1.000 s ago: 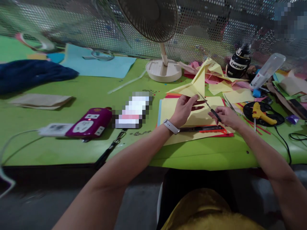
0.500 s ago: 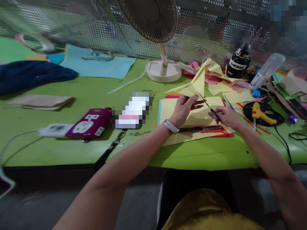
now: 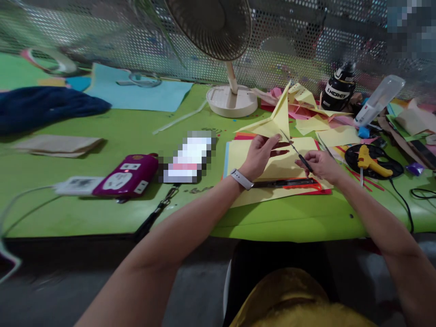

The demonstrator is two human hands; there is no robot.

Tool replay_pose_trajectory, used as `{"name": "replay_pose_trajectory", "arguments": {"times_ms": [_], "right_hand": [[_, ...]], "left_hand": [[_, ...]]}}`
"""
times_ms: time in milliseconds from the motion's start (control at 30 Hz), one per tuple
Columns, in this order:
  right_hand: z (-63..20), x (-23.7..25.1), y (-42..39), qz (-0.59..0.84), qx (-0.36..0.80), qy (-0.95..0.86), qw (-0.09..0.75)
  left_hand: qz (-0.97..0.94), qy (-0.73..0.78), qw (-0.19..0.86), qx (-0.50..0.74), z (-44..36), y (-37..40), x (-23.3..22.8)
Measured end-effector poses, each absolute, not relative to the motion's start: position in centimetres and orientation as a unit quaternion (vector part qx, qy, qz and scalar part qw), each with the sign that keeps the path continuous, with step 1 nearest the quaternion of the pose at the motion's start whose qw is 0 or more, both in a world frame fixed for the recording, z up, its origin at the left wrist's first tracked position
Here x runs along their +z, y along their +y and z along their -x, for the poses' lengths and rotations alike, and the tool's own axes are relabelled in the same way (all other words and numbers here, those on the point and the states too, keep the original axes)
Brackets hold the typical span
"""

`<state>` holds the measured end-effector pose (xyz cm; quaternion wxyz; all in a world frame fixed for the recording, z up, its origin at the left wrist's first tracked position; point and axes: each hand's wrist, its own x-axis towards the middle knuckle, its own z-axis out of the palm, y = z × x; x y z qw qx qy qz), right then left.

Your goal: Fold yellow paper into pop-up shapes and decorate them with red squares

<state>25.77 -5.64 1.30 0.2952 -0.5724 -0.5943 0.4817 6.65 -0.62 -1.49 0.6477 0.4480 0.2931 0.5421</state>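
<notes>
Pinched in my left hand [image 3: 260, 156] is a folded yellow paper [image 3: 277, 118] with pointed arms, one rising steeply and one reaching left. My right hand [image 3: 318, 164] grips the black handle of a thin tool with a slim metal shaft [image 3: 293, 148]; its exact kind is unclear. The shaft slants up to the left, and its tip meets the lower edge of the folded paper near my left fingertips. Both hands are above a stack of yellow sheets [image 3: 238, 159]. A black and orange utility knife [image 3: 282, 183] lies across the stack below them.
Behind the paper stands a fan [image 3: 232, 106]. To the right are paper scraps [image 3: 315, 122], a black bottle [image 3: 337, 93], a clear bottle [image 3: 379, 100] and a yellow glue gun [image 3: 369, 161] with a cord. A phone [image 3: 189, 156] and a purple power strip [image 3: 127, 176] lie left.
The folded paper has turned slightly in my left hand, so its upright point looks narrower and a little farther left. Both hands are almost where they were, with the tool held the same way.
</notes>
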Motion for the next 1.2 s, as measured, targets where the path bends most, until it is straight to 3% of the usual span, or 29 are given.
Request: {"name": "replay_pose_trajectory", "arguments": {"times_ms": [1200], "right_hand": [[-25.1,1.5,-5.9,0.560,0.503,-0.583,0.305]], "left_hand": [[-0.479,0.283,0.655,0.511,-7.1,-1.7,-1.5]]}}
